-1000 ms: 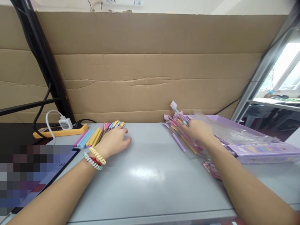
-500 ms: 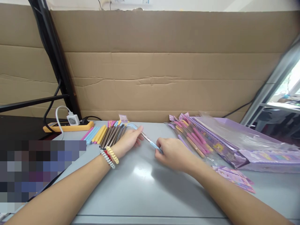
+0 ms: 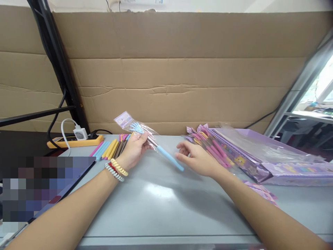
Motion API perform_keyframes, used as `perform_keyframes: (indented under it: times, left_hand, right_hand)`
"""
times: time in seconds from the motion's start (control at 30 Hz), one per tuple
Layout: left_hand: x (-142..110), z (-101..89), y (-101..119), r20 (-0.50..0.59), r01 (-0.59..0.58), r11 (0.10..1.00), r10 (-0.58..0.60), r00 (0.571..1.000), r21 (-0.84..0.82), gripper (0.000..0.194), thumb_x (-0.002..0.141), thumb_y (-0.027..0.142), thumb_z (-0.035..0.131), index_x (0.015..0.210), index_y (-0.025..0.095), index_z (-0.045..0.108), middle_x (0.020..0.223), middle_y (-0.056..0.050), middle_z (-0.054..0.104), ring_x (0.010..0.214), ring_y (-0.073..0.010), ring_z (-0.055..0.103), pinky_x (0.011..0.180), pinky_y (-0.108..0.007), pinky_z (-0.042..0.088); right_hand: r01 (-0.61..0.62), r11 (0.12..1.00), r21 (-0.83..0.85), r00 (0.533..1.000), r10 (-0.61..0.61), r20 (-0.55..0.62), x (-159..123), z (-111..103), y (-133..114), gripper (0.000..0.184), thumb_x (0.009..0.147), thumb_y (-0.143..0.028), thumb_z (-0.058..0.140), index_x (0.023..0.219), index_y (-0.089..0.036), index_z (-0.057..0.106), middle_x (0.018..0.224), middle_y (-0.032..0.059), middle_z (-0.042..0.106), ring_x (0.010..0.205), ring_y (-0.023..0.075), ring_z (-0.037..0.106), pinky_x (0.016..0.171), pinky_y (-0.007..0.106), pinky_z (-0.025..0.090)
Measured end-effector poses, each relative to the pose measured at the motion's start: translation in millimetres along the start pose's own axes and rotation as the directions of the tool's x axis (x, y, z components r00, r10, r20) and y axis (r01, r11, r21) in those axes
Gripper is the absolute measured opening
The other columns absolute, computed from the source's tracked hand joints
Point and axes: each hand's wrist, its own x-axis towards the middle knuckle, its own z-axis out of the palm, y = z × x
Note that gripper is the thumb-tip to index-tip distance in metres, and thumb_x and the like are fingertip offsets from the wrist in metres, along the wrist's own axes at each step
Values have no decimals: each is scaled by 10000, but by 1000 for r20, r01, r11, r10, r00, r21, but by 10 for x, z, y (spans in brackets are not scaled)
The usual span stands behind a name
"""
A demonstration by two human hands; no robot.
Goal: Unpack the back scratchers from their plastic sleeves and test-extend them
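My left hand (image 3: 136,147) is closed around a blue back scratcher (image 3: 169,158), which slants down to the right. Its hand-shaped head and metal rod are inside a clear plastic bag (image 3: 153,131) with a purple header card, while most of the blue handle sticks out. Beside the handle, my right hand (image 3: 196,156) has its fingers loosely bent and apart, with nothing in them. Left of my left hand, a row of back scratchers (image 3: 111,148) with pink, blue and yellow handles lies on the table, partly covered by that hand. Bagged back scratchers (image 3: 214,149) lie past my right hand.
A purple display box (image 3: 262,177) with clear film stands at the right, with printed purple cards (image 3: 261,192) in front. On the left are a yellow power strip (image 3: 90,141) with a white charger (image 3: 80,132) and a black metal post (image 3: 61,69). Cardboard (image 3: 171,73) walls the back.
The bagged head of the back scratcher has risen and swung into view in my left hand. My right hand has let go of the handle and moved slightly up and right.
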Motion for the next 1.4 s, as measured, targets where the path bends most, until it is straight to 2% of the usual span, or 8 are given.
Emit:
perform_keyframes:
  times: [0.17, 0.4, 0.63, 0.83, 0.9, 1.07, 1.2, 1.4]
  left_hand:
    - [18, -39, -11, -51, -11, 1000, 11, 999, 0, 277, 786, 390, 685, 808, 132, 587, 733, -19, 622, 676, -118, 588, 652, -266, 509]
    - [-1, -20, 23, -44, 64, 998, -64, 997, 9, 248, 851, 350, 626, 770, 123, 572, 743, -56, 667, 649, -132, 640, 589, -254, 542]
    - [-18, 28, 40, -79, 132, 991, -129, 989, 30, 214, 929, 281, 510, 800, 116, 551, 746, -93, 692, 640, -157, 678, 536, -255, 566]
    - [3, 24, 34, -146, 55, 998, -51, 988, 25, 259, 941, 267, 487, 748, 105, 548, 691, -82, 676, 607, -145, 668, 556, -261, 576]
    - [11, 25, 41, -180, 46, 999, -43, 983, 13, 253, 947, 255, 472, 757, 106, 545, 657, -60, 661, 580, -132, 656, 555, -256, 575]
    - [21, 39, 61, -208, 38, 999, -35, 977, 9, 262, 967, 231, 413, 788, 104, 557, 697, -63, 675, 594, -124, 660, 561, -244, 571]
    - [2, 70, 63, -185, 35, 999, -34, 982, 2, 277, 967, 234, 415, 764, 105, 553, 720, -74, 681, 637, -134, 672, 615, -269, 580]
    - [-39, 99, 54, -143, 82, 997, -81, 986, -4, 213, 956, 229, 439, 785, 129, 520, 678, -61, 677, 644, -142, 681, 649, -284, 570]
  right_hand:
    - [-115, 958, 263, 951, 30, 308, 59, -43, 97, 139, 786, -300, 539, 803, -171, 590, 668, -1, 619, 591, 115, 538, 551, 239, 392]
    - [-151, 915, 373, 937, 11, 350, 121, -27, 219, 179, 679, -138, 499, 826, -150, 600, 705, 0, 616, 577, 93, 540, 534, 227, 362]
    - [-139, 941, 309, 939, 26, 343, 134, 4, 239, 152, 712, -213, 535, 850, -164, 577, 728, 14, 634, 604, 125, 555, 605, 265, 428]
    - [112, 993, -25, 993, -113, -26, 122, 36, 238, 194, 688, -220, 570, 872, -181, 519, 804, 32, 600, 682, 148, 524, 612, 275, 396]
    - [210, 976, -58, 966, -216, -143, 126, 29, 250, 151, 686, -229, 572, 814, -183, 508, 809, 42, 582, 701, 156, 516, 618, 281, 401]
    - [382, 912, -148, 812, -408, -418, 108, -50, 241, 99, 703, -205, 576, 796, -173, 580, 777, 47, 579, 683, 148, 502, 623, 277, 399]
    - [416, 898, -146, 875, -439, -206, 81, -67, 223, 106, 765, -245, 568, 753, -166, 637, 679, 28, 587, 620, 127, 503, 599, 260, 379]
    - [310, 925, -220, 950, -289, 122, 95, 2, 215, 229, 827, -347, 548, 826, -149, 662, 733, 48, 628, 650, 138, 504, 608, 262, 355]
